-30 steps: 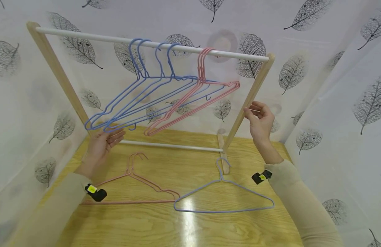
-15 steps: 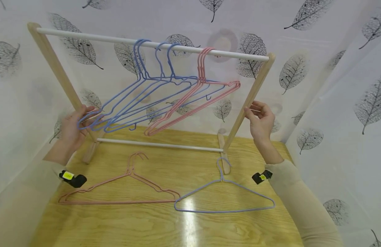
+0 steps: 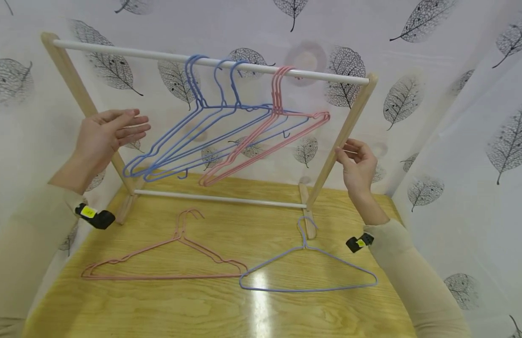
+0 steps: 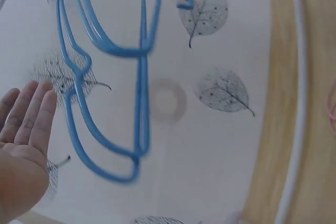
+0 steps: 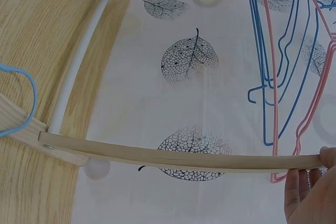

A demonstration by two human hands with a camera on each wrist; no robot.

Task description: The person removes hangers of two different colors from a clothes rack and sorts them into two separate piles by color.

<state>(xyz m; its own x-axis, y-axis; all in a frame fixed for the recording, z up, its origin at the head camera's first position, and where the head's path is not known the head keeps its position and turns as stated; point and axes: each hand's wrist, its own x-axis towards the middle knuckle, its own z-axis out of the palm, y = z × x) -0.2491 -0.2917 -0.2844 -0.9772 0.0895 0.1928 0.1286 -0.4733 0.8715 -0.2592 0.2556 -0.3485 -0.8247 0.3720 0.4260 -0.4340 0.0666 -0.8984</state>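
Observation:
In the head view, my left hand [image 3: 102,141] is raised by the rack's left post, its fingers straight and holding nothing. Several blue hangers [image 3: 237,104] hang from the white top rod [image 3: 138,53], their near ends just right of and below that hand. The left wrist view also has the open palm [image 4: 26,166] beside blue hanger ends [image 4: 142,87]. Thumb and fingers of my right hand [image 3: 357,164] grip the wooden right post [image 3: 354,117] of the rack partway up. Three pink hangers [image 3: 276,103] hang on the rod nearer that post.
Two overlapping pink hangers [image 3: 159,278] lie on the wooden table [image 3: 193,314] at the left. A blue hanger [image 3: 303,290] lies to their right, its hook near the rack's right foot [image 3: 310,230]. A white lower rod [image 3: 218,199] joins the posts above the tabletop.
My left hand has gone from below the blue hangers out to the left post, then upward away from them. The leftmost blue hangers have shifted right along the rod. The right hand stays put.

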